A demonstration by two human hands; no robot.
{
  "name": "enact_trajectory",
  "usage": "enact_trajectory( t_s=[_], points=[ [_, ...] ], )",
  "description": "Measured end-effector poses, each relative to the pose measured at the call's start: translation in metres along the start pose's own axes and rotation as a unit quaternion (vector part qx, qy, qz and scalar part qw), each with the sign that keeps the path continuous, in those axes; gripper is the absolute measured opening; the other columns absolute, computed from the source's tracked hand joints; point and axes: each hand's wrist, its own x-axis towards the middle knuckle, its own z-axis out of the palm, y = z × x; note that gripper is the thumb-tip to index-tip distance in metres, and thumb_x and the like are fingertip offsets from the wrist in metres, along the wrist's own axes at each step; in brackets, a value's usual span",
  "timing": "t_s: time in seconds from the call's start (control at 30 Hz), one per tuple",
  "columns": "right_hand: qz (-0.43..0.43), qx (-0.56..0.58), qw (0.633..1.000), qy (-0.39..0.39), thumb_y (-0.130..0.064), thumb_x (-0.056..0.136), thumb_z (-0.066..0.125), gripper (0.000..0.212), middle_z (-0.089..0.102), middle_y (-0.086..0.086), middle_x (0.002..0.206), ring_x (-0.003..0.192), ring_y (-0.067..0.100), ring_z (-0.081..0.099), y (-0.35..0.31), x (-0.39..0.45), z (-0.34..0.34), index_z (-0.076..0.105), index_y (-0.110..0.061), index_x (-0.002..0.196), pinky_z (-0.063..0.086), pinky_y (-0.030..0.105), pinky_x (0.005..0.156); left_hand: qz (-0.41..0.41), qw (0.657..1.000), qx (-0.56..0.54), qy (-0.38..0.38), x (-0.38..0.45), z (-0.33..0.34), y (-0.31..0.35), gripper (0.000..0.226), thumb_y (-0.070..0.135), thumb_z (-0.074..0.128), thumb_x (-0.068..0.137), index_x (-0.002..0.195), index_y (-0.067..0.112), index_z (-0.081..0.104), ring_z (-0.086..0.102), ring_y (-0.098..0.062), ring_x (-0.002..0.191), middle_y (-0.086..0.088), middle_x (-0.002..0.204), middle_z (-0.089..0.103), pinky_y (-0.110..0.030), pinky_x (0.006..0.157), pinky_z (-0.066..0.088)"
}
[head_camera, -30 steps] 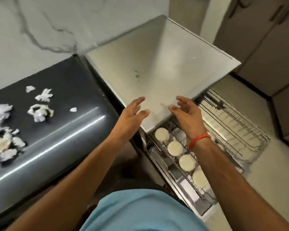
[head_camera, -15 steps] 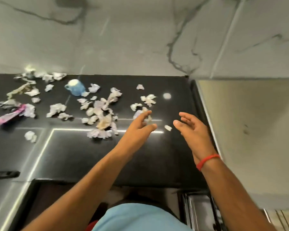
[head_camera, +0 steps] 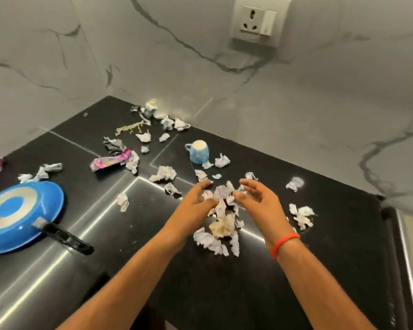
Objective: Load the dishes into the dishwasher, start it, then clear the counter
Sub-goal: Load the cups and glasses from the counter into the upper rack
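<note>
Now both hands have reached the paper-scrap pile (head_camera: 221, 217) at frame centre: left hand (head_camera: 196, 203) and right hand (head_camera: 260, 201) flank it, fingers relaxed, grasping nothing. Upturned frying pan (head_camera: 22, 215) lies left on the tabletop (head_camera: 320, 270), handle (head_camera: 66, 239) pointing lower right.

No words, brand names, numbers or signs can be read anywhere. The purple wrapper (head_camera: 112, 161) on the black counter (head_camera: 320, 258) carries coloured print, but it is crumpled and too blurred to make out. The scraps of paper (head_camera: 221, 225) show only faint marks. The wall socket (head_camera: 258, 20) has no legible marking.
</note>
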Motion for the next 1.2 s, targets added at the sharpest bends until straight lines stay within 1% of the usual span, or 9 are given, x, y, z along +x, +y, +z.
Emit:
enact_trajectory(
  t_s=[0.1, 0.3, 0.37, 0.43, 0.6, 0.73, 0.87, 1.0, 1.2],
  points=[
    [0.024, -0.016, 0.999, -0.031, -0.021, 0.09, 0.072, 0.038, 0.06, 0.003, 0.127, 0.117, 0.016, 0.059, -0.007, 0.031, 0.016, 0.062, -0.022, 0.127, 0.05, 0.025, 0.092, -0.009, 1.0, 0.0, 0.017, 0.022, -0.01, 0.004, 0.046, 0.019, 0.063, 0.098, 0.14, 0.031, 0.047, 0.06, 0.021, 0.079, 0.021, 0.107, 0.056, -0.002, 0.063, 0.044],
    [0.063, -0.061, 0.993, -0.085, -0.019, 0.09, 0.071, 0.033, 0.061, 0.005, 0.117, 0.099, 0.012, 0.062, -0.019, 0.121, 0.056, 0.06, -0.018, 0.122, 0.051, 0.025, 0.086, -0.021, 0.997, -0.002, 0.072, 0.108, -0.038, 0.025, 0.046, 0.011, 0.06, 0.098, 0.136, 0.032, 0.043, 0.05, 0.007, 0.086, 0.015, 0.107, 0.052, -0.005, 0.063, 0.041],
    [0.069, -0.103, 0.988, -0.093, -0.021, 0.089, 0.072, 0.035, 0.059, 0.004, 0.119, 0.102, 0.013, 0.06, -0.016, 0.145, 0.069, 0.058, -0.022, 0.122, 0.05, 0.032, 0.096, -0.022, 0.995, 0.029, 0.098, 0.138, -0.046, 0.026, 0.049, 0.006, 0.06, 0.094, 0.137, 0.025, 0.046, 0.057, -0.002, 0.098, 0.012, 0.113, 0.057, -0.006, 0.074, 0.045],
    [0.066, -0.147, 0.982, -0.102, -0.021, 0.087, 0.074, 0.048, 0.059, 0.004, 0.125, 0.108, 0.015, 0.058, -0.012, 0.17, 0.08, 0.054, -0.021, 0.131, 0.048, 0.036, 0.102, -0.033, 0.991, 0.078, 0.106, 0.169, -0.055, 0.025, 0.064, 0.004, 0.058, 0.09, 0.149, 0.019, 0.04, 0.058, -0.019, 0.119, -0.005, 0.137, 0.057, -0.025, 0.096, 0.049],
    [0.033, -0.271, 0.957, -0.097, -0.022, 0.075, 0.083, 0.076, 0.057, 0.006, 0.136, 0.12, 0.023, 0.057, 0.001, 0.221, 0.098, 0.046, -0.016, 0.141, 0.046, 0.035, 0.102, -0.033, 0.973, 0.21, 0.086, 0.217, -0.07, 0.027, 0.072, 0.001, 0.054, 0.089, 0.157, 0.016, 0.034, 0.043, -0.03, 0.139, -0.015, 0.153, 0.042, -0.033, 0.109, 0.037],
    [0.0, -0.299, 0.95, -0.089, -0.021, 0.07, 0.085, 0.065, 0.063, 0.004, 0.124, 0.114, 0.022, 0.06, 0.014, 0.236, 0.103, 0.056, -0.023, 0.128, 0.05, 0.034, 0.097, -0.02, 0.95, 0.298, 0.087, 0.237, -0.076, 0.012, 0.049, 0.004, 0.057, 0.086, 0.132, 0.021, 0.065, 0.06, -0.025, 0.121, -0.006, 0.132, 0.065, -0.032, 0.097, 0.047],
    [-0.022, -0.259, 0.961, -0.095, -0.014, 0.075, 0.084, 0.063, 0.062, -0.006, 0.119, 0.11, 0.013, 0.057, 0.018, 0.227, 0.094, 0.057, -0.026, 0.13, 0.044, 0.022, 0.095, 0.029, 0.94, 0.313, 0.134, 0.236, -0.082, -0.001, 0.019, 0.014, 0.062, 0.092, 0.102, 0.028, 0.072, 0.066, -0.017, 0.102, 0.006, 0.105, 0.074, -0.034, 0.088, 0.053],
    [-0.042, -0.191, 0.979, -0.059, -0.02, 0.08, 0.081, 0.064, 0.062, -0.009, 0.125, 0.109, 0.008, 0.06, 0.013, 0.198, 0.076, 0.053, -0.03, 0.137, 0.053, 0.026, 0.095, 0.09, 0.949, 0.266, 0.143, 0.219, -0.08, 0.002, 0.01, 0.021, 0.067, 0.093, 0.097, 0.027, 0.073, 0.069, -0.01, 0.088, 0.011, 0.089, 0.074, -0.038, 0.084, 0.057],
    [-0.064, -0.101, 0.993, 0.009, -0.033, 0.084, 0.078, 0.053, 0.067, -0.012, 0.117, 0.096, -0.002, 0.066, 0.002, 0.123, 0.016, 0.056, -0.031, 0.133, 0.053, 0.012, 0.074, 0.155, 0.969, 0.175, 0.076, 0.161, -0.037, 0.025, 0.012, 0.018, 0.07, 0.093, 0.1, 0.025, 0.078, 0.071, -0.001, 0.081, 0.013, 0.086, 0.076, -0.034, 0.08, 0.061]
  ],
)
